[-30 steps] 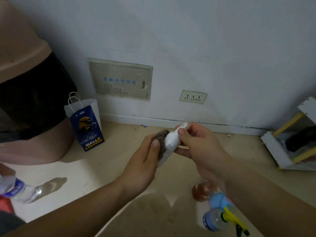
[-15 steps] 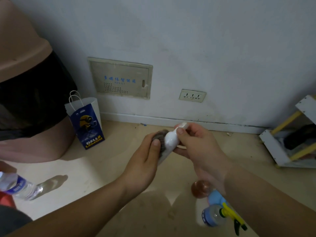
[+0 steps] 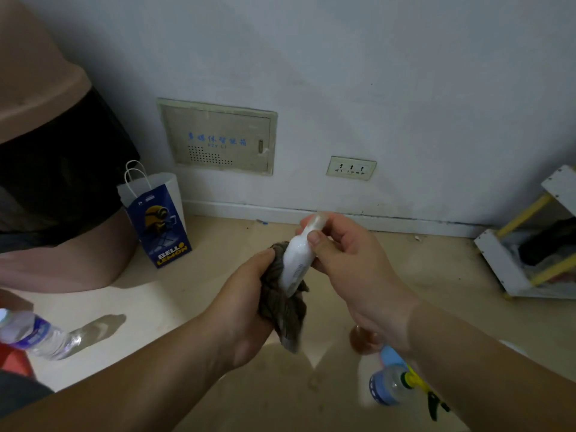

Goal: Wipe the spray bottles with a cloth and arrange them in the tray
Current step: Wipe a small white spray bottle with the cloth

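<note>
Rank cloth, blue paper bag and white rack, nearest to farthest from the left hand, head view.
1. cloth, gripped in the left hand.
2. blue paper bag, on the floor, to the left.
3. white rack, far right by the wall.

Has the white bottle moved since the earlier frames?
Yes, slightly. The white bottle has tipped more upright, its cap end shifting left, away from the wall socket.
</note>
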### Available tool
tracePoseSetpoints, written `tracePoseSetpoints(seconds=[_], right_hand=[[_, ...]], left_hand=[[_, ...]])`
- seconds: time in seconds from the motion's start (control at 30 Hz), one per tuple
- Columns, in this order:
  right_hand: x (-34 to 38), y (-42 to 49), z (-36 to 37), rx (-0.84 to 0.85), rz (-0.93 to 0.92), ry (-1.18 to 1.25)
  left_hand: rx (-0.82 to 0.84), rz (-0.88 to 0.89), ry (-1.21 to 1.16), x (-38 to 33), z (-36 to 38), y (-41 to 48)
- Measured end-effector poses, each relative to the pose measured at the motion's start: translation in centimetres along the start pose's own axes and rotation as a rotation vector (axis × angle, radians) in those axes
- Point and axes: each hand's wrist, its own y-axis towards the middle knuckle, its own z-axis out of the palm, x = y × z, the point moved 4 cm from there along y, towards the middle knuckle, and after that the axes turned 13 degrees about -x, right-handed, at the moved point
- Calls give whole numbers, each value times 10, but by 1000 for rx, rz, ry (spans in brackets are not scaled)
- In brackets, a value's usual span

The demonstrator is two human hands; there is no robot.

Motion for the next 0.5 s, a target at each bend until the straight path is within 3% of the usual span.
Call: tracePoseSetpoints(seconds=[0.13,0.37,0.5], right_hand=[[6,4,-3,37,-16,25],[9,11,-5,63,-60,-188],[4,3,-1,108,14,-142]], left_hand=[[37,-130,-105,-2,3,2],[-61,-81,-68,-26,5,1],[-55,-75,-131,-30,8,-4]])
